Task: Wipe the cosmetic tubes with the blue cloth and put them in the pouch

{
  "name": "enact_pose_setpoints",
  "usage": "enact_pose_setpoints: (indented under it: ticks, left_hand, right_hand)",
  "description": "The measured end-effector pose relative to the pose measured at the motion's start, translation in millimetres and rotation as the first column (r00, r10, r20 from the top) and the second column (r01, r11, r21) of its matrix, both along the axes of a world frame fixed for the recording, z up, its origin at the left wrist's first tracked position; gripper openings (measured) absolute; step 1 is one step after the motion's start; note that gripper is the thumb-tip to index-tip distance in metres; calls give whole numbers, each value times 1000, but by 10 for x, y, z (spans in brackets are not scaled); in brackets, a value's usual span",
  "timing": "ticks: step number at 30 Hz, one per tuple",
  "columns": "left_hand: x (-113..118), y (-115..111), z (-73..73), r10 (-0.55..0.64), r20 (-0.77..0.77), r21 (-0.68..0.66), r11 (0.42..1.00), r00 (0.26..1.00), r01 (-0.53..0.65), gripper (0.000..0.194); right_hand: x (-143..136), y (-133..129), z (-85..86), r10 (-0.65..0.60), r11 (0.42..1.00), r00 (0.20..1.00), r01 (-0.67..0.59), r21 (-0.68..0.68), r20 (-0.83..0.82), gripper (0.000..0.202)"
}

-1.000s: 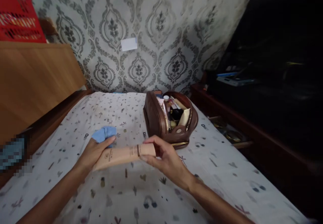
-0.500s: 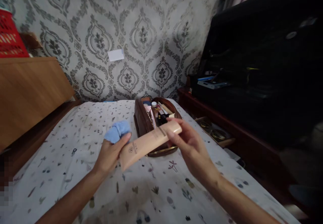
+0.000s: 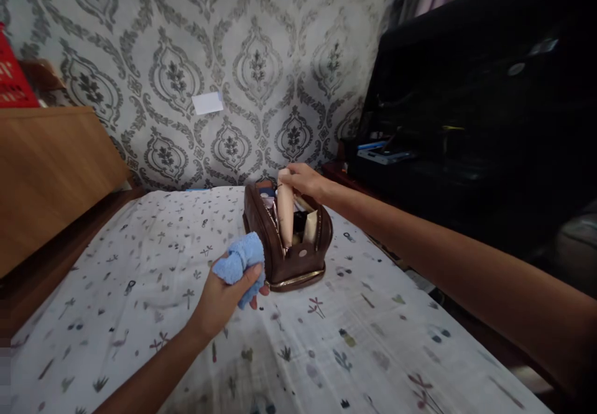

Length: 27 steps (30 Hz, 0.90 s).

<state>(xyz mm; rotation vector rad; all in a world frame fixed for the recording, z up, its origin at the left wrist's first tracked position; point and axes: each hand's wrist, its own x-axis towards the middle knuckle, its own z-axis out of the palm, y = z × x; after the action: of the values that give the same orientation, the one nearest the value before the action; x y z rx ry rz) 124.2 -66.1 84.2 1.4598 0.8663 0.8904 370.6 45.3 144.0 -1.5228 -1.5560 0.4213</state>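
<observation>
My right hand (image 3: 303, 179) grips the capped end of a beige cosmetic tube (image 3: 286, 212), which stands nearly upright with its flat end down in the open mouth of a brown toiletry bag (image 3: 298, 268). Several other items crowd the bag, among them a cream-coloured packet (image 3: 310, 226) and something black; most are partly hidden. Closed around a crumpled light blue cloth (image 3: 245, 258), my left hand (image 3: 228, 296) is just left of the bag's front corner.
The bag sits on a bed with a patterned white sheet (image 3: 153, 289). A wooden cabinet (image 3: 56, 171) borders the left side, with a red box (image 3: 13, 78) on it. Behind is a patterned wall (image 3: 252, 59); a large black panel (image 3: 466, 115) rises on the right.
My right hand has carried the tube away from my left hand, forward into the bag's opening, and turned it upright. The left hand, still holding the cloth, has shifted slightly right.
</observation>
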Motion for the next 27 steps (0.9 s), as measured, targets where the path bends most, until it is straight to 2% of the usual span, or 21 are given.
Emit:
enact_pose_setpoints:
  ticks: [3,6,7,9,12,15,18,23,25,27]
  left_hand:
    - [-109,16,-90,36,-36,-35,999,999,-38,42]
    - [-186,21,-151,73,-55,-34,997,996,-75,42]
    - [-206,22,-165,84,-59,-32,996,995,-87,41]
    - [-237,26,-184,97,-69,-29,995,993,-100,40]
    - [-275,31,-205,95,-78,-22,995,992,-97,39]
    - [-309,24,-220,68,-94,-21,997,993,-70,41]
    - [-345,5,-238,54,-119,-25,998,991,-57,43]
    - [-409,-24,-314,57,-159,-46,997,986,-65,44]
    - [-431,-27,-360,50,-180,-55,997,982,-61,43]
    - [-447,-25,-407,30,-190,-63,997,981,-43,44]
  right_hand:
    - [-31,33,2,2,998,1000,-3,-57,-12,13]
    - [20,12,166,-48,997,998,46,-54,-34,10]
    - [54,-12,240,-87,996,995,86,-14,-40,9]
    - [117,-103,372,-183,970,982,186,157,-38,7]
    - [131,-351,429,-285,857,958,246,453,19,20]
    - [41,-639,274,-352,787,925,209,581,144,28]
    - [-43,-861,49,-403,749,883,169,641,238,28]
    - [-62,-1025,-199,-481,686,815,119,718,324,28]
    - [-75,-1012,-285,-484,689,797,93,718,361,25]
    - [-107,-964,-381,-477,725,773,76,684,419,20]
